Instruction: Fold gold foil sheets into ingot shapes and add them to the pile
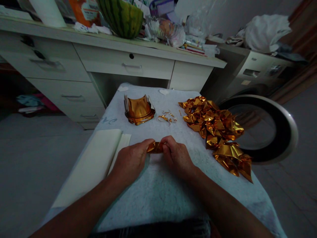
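Between my two hands is a small folded piece of gold foil paper [155,147], gripped at both ends. My left hand [133,157] is closed on its left end, thumb on top. My right hand [177,155] pinches the right end. Beyond them lies a stack of gold foil sheets [139,110], curved up at the sides. Several thin gold scraps [167,118] are scattered to the right of the stack. A large heap of folded gold foil pieces [213,120] covers the right side of the cloth-covered table [158,195].
Folded cream paper [89,162] lies along the table's left side. A white desk [123,62] with drawers stands behind, carrying a cut watermelon [121,18] and plastic bags. At right, a washing machine [247,72] has its round door [287,132] swung open beside the table.
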`<state>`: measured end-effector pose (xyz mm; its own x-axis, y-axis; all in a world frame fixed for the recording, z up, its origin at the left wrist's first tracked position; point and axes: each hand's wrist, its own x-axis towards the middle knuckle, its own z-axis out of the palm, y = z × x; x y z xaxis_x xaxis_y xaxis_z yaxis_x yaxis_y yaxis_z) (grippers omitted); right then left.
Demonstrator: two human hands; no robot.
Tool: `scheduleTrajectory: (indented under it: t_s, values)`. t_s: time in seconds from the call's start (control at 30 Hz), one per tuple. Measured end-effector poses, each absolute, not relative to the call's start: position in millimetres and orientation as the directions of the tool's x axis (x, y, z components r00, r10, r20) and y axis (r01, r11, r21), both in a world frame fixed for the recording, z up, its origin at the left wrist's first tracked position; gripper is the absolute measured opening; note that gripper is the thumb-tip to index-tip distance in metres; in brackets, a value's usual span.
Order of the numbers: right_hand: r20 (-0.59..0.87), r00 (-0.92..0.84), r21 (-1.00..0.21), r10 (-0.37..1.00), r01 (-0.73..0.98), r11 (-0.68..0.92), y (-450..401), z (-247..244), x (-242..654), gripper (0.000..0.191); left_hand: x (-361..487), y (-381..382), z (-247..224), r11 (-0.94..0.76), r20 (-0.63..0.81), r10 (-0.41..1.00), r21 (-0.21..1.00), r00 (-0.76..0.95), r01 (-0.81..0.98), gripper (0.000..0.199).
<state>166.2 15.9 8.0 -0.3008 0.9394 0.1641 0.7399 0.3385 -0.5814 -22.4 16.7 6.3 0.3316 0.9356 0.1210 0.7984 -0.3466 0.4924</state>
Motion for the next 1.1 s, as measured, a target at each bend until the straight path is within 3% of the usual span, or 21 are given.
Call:
scheduleTrajectory:
  t_s: [0.4,1.1]
  values:
    - [0.180,-0.317,-0.573,0.931,0.735,0.361,15.4,6.0,167.5,0.018,-23.3,17.5,10.0,-0.314,0.063,0.936,0.596,0.347,0.739,0.036]
    - [0.162,-0.271,-0.613,0.949,0.726,0.311,17.7,5.6,166.4,0.023,-20.2,14.4,10.2,-0.350,0.133,0.920,0.702,0.369,0.620,0.037]
